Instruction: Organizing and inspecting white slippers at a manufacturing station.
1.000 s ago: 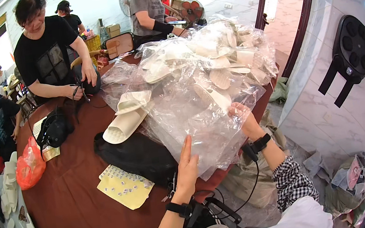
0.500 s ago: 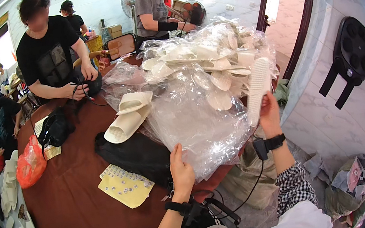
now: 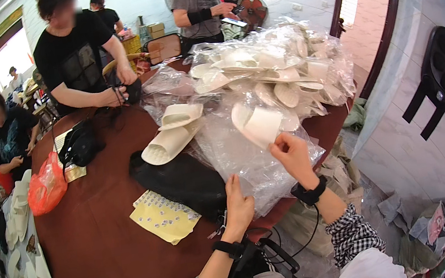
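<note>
My right hand (image 3: 292,156) pinches a cream slide slipper (image 3: 263,126) by its near end and holds it over the clear plastic bags on the table. My left hand (image 3: 238,208) is closed at the near-left edge of a clear plastic bag (image 3: 260,182), which lies spread out below the slipper; the grip is partly hidden. Left of the bag, a pair of cream slippers (image 3: 165,147) rests one on the other, partly on a black cloth bundle (image 3: 177,182). Beyond them rises a big heap of bagged cream slippers (image 3: 280,62).
A yellow sheet of small stickers (image 3: 163,221) lies on the brown table (image 3: 97,259). Further left are an orange plastic bag (image 3: 46,189) and a black bag (image 3: 82,144). A co-worker in black (image 3: 81,62) handles a dark object across the table; another in grey (image 3: 193,12) stands behind the heap.
My right hand has brought the slipper left and over the bag, turning it from edge-on to its strap side. My left hand stays at the bag's edge. The view has shifted slightly.
</note>
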Demonstrator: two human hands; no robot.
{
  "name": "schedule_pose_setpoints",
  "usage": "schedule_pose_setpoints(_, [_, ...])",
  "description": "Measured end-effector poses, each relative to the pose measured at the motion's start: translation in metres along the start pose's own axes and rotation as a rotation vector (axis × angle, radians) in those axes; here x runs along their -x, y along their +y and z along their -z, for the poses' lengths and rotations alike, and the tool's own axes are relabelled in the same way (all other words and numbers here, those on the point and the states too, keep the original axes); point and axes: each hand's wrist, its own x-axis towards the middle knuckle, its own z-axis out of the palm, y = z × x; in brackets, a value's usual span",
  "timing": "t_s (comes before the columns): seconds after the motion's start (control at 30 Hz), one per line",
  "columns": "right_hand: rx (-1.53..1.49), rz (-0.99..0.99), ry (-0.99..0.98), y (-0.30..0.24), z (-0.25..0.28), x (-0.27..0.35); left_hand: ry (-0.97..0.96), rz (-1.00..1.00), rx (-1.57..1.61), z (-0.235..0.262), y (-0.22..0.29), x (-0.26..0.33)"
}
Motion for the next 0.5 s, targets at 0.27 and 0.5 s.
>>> schedule_pose_setpoints(0.27, [0.207, -0.036, -0.456, 0.056, -0.031, 0.021, -0.169, 0.103, 0.099, 0.016, 0.01, 0.022])
schedule_pose_setpoints(0.5, [0.12, -0.032, -0.595, 0.06, -0.019, 0.026, -0.238, -0.047, -0.049, 0.052, 0.03, 0.07])
